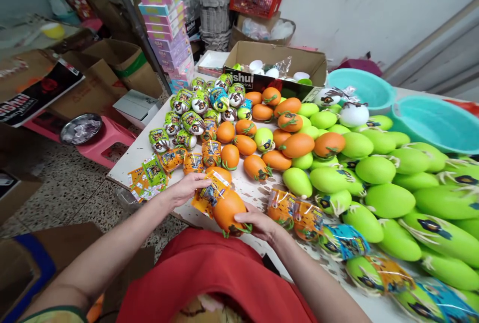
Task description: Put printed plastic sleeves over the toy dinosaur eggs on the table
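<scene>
Two blue-green tubs [436, 118] sit at the back right of the table [130, 163]. One cardboard box [277, 61] has white and green round bits and clear plastic in it. One metal bowl [81, 129] on a pink stool [107, 138] has crumpled wraps in it. Five wrapped eggs [309, 219] make a row at the front right. The green eggs [389, 200] are too many to count surely. The left hand [188, 189] pinches one orange wrapper [214, 192] that touches one orange egg [228, 211]. The right hand [259, 222] holds the egg's right side, with its green strings hanging below.
</scene>
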### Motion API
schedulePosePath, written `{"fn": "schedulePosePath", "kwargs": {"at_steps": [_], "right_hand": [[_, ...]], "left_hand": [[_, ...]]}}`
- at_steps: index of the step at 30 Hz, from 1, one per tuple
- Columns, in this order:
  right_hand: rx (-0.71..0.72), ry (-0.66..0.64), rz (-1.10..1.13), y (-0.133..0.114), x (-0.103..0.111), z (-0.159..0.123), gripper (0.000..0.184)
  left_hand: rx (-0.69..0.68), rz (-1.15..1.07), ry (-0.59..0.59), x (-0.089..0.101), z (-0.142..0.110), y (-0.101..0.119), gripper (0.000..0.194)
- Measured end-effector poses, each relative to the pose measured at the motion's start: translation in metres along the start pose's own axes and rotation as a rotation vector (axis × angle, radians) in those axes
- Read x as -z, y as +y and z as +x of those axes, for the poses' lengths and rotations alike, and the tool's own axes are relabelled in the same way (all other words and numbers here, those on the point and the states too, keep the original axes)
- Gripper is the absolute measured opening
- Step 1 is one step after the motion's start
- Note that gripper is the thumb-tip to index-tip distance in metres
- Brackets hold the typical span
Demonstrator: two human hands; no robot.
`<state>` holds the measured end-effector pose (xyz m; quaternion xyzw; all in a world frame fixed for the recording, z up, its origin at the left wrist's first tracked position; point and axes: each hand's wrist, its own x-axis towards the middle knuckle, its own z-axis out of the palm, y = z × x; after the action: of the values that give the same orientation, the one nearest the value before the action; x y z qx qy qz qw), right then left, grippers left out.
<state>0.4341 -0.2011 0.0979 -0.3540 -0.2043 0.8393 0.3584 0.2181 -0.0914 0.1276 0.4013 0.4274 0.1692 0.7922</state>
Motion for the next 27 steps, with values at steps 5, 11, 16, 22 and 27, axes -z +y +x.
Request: {"fn": "schedulePosePath", "kwargs": {"at_steps": [5, 11, 16, 22, 27], "right_hand": [[-0.053, -0.028, -0.039, -0.004, -0.013, 0.007, 0.061], [0.063, 0.002, 0.026, 0.004, -0.024, 0.011, 0.054], [0.134, 0.046, 0.110, 0.015, -0.033, 0.001, 0.055], [0.185, 0.131, 0.110, 0.028, -0.053, -0.002, 0.059], [0.202, 0.095, 0.098, 0.034, -0.055, -0.006, 0.065]], "left_hand": [[0.033, 0.154, -0.078, -0.019, 0.004, 0.011, 0.025], [-0.202, 0.381, 0.018, -0.033, -0.002, 0.030, 0.026], [-0.266, 0.182, 0.259, -0.014, -0.021, 0.018, 0.047], [0.065, 0.074, -0.021, -0.023, -0.037, -0.019, 0.053], [0.047, 0.108, -0.077, -0.032, -0.039, -0.011, 0.050]]}}
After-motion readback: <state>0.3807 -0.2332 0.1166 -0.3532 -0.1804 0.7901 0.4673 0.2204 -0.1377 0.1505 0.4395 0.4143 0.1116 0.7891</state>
